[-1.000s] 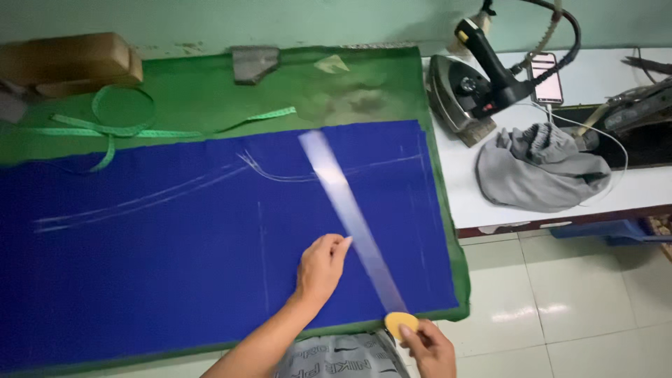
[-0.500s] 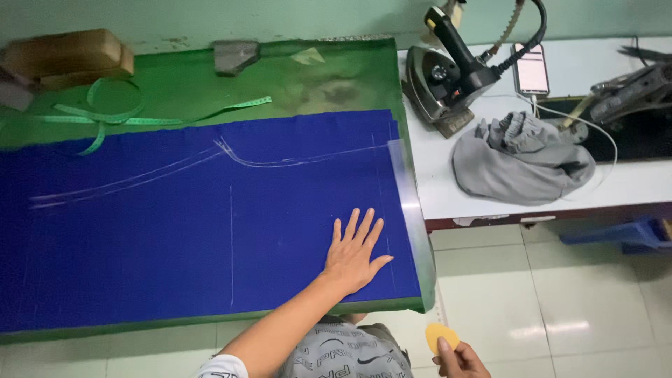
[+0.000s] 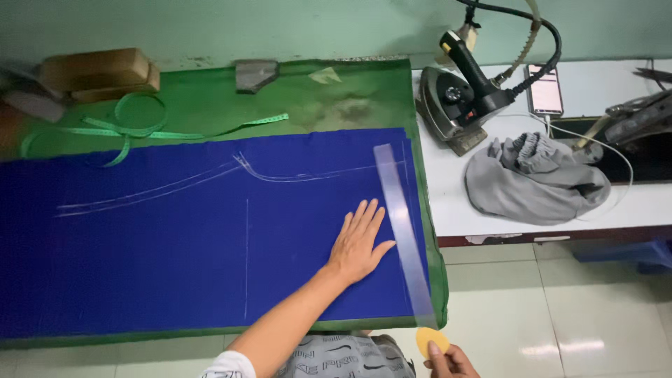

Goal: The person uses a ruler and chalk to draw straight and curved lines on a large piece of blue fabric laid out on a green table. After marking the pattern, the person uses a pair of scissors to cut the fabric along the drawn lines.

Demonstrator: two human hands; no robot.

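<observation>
Left hand (image 3: 358,241) pressed flat on blue cloth (image 3: 175,245), fingers spread wide, holding nothing, palm weighting the fabric. Clear ruler (image 3: 402,238) now laid just right of that hand, running lengthwise near the cloth's right edge; half a second ago absent from the cloth, a second ago lying slantwise across it. Judged: ruler re-set parallel to the edge, cloth pinned for a fresh chalk line. Right hand (image 3: 448,360) low and below the ruler's near end, pinching a yellow chalk disc (image 3: 430,341) between fingertips, clear of the cloth. White chalk lines (image 3: 246,259) left of the flat hand, one straight, others curved farther up. Green tape measure (image 3: 140,129) far up-left on the table (image 3: 210,98). Iron (image 3: 458,98) and grey garment (image 3: 532,178) well to the right.
</observation>
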